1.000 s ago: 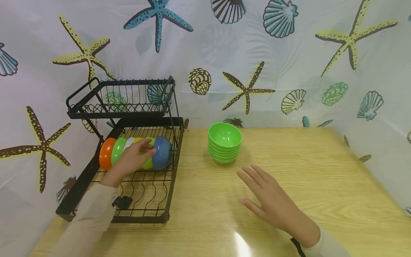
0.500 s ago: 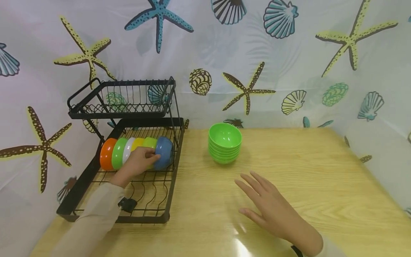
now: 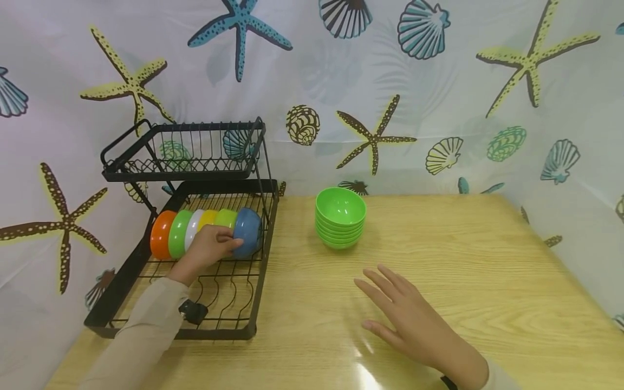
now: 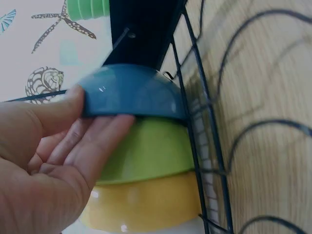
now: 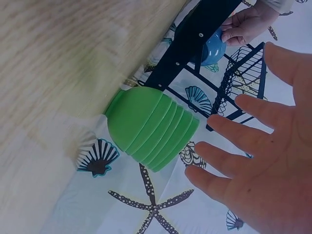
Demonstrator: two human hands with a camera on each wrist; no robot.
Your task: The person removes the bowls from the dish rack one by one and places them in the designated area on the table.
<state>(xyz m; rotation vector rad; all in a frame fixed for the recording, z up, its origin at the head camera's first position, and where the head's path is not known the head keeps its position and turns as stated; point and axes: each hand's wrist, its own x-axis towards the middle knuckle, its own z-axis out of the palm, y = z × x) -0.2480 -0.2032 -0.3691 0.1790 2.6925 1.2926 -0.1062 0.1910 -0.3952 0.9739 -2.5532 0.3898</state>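
Note:
A row of bowls stands on edge in the lower tier of the black dish rack [image 3: 254, 319]. At its right end is a blue bowl [image 3: 248, 233], which my left hand [image 3: 209, 250] pinches by the rim. In the left wrist view the thumb lies on the outside of the blue bowl [image 4: 134, 92]. The fingertips [image 4: 124, 122] reach in between it and the lime green bowl [image 4: 153, 148]. A yellow bowl [image 4: 146, 202] comes after that. My right hand [image 3: 407, 317] hovers over the table with fingers spread, holding nothing. Ahead of it stands a stack of green bowls [image 3: 340, 233].
White, green and orange bowls [image 3: 162, 235] fill the left part of the row. Above them the rack's upper basket [image 3: 180, 174] overhangs the back of the lower tier. A patterned curtain [image 3: 312, 65] hangs behind the wooden table [image 3: 463, 260].
My left hand has moved down and slightly right onto the blue bowl, its fingers closing at the rim. The right hand has shifted slightly downward, still spread.

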